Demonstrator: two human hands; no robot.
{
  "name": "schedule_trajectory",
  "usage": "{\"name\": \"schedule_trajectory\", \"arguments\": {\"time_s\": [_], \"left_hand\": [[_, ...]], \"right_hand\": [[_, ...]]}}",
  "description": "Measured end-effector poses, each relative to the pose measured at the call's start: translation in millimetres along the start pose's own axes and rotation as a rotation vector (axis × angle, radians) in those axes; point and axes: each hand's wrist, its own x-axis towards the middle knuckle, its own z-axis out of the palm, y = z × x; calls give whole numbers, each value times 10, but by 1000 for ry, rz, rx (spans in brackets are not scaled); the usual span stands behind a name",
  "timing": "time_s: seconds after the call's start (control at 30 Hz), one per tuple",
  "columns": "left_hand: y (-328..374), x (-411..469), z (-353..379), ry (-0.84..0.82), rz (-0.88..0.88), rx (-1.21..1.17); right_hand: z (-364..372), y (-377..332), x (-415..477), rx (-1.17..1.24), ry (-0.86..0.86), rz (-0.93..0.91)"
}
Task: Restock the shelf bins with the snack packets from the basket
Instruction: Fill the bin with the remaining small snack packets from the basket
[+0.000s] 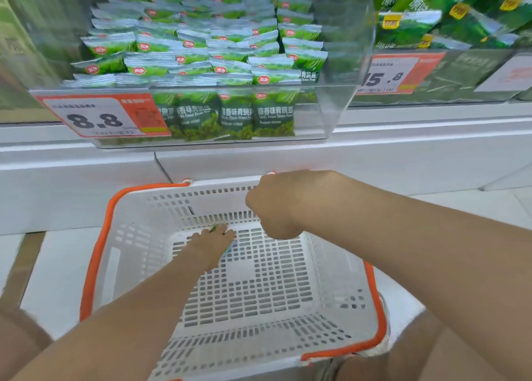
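Note:
A white basket (339, 280) with an orange rim stands on the floor below the shelf, its slotted bottom almost bare. My left hand (211, 244) reaches down to the far part of the bottom and holds a small green snack packet (215, 228), mostly hidden under the fingers. My right hand (275, 205) is curled over the basket's far rim and grips it. Above, a clear shelf bin (326, 113) is stacked with many green pea packets (195, 49) in rows.
An orange price tag reading 8.8 (100, 118) hangs on the bin's front. To the right, a second bin holds larger green bags (431, 20) behind a 15.8 tag (394, 75). A white shelf ledge (403, 156) juts out above the basket. My knees frame the bottom edge.

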Motion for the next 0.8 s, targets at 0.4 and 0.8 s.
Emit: {"name": "schedule_trajectory", "arguments": {"time_s": [0.4, 0.8], "left_hand": [[162, 98, 102, 16, -145, -145], [573, -939, -1499, 464, 335, -1134]], "right_hand": [[-65, -2, 99, 18, 35, -13], [-280, 191, -342, 42, 31, 155]]}}
